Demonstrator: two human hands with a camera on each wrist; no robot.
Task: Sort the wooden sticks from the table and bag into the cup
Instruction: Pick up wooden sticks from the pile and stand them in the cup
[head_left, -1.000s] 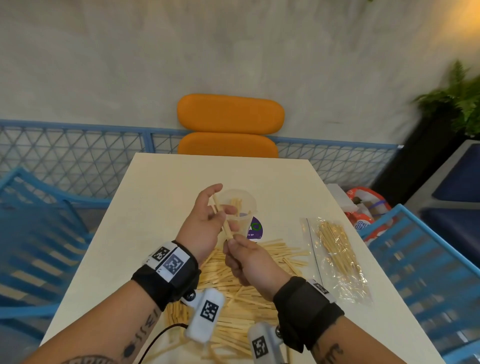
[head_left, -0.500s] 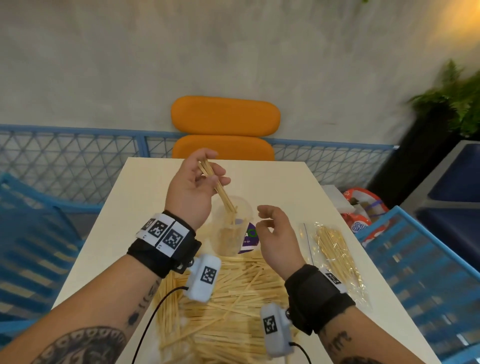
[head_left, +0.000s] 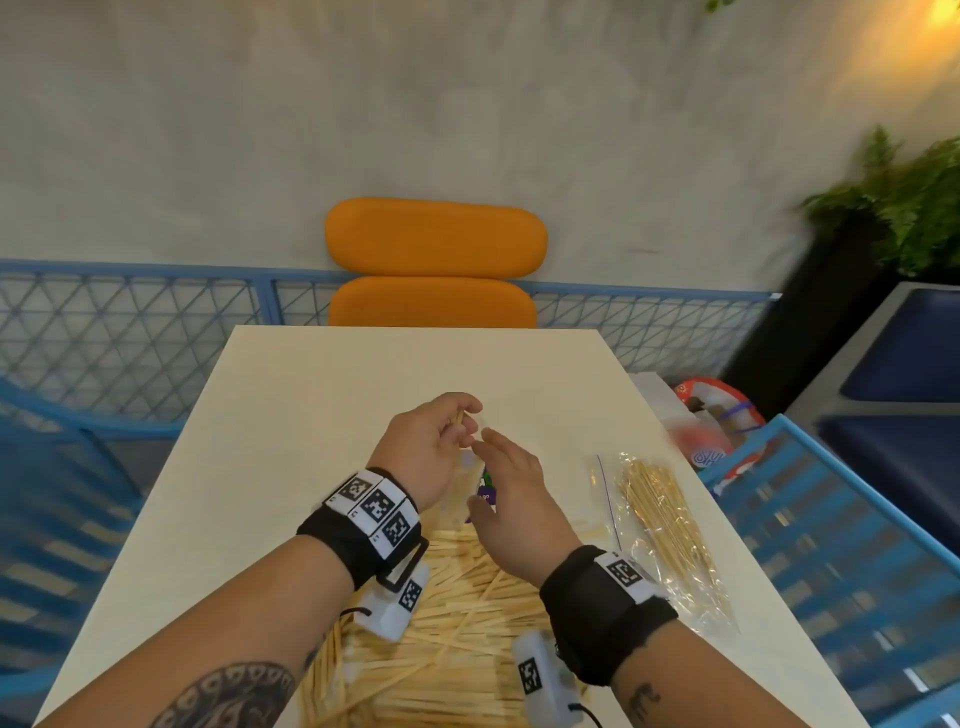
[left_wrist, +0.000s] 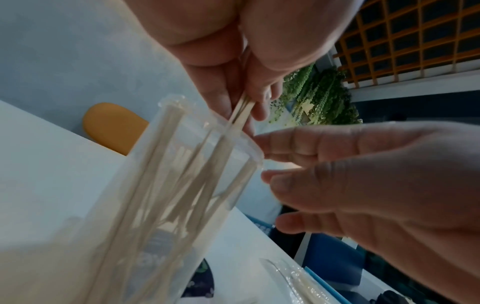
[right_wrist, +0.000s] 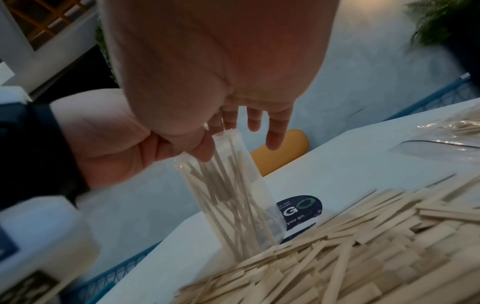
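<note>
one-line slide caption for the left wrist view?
Left hand pinches sticks over the clear cup; open right hand beside its rim.

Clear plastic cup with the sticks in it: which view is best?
The left wrist view: the clear plastic cup fills the frame, rim and sticks visible, left hand pinching sticks at its mouth. The right wrist view shows it smaller. In the head view, the hands mostly hide it.
</note>
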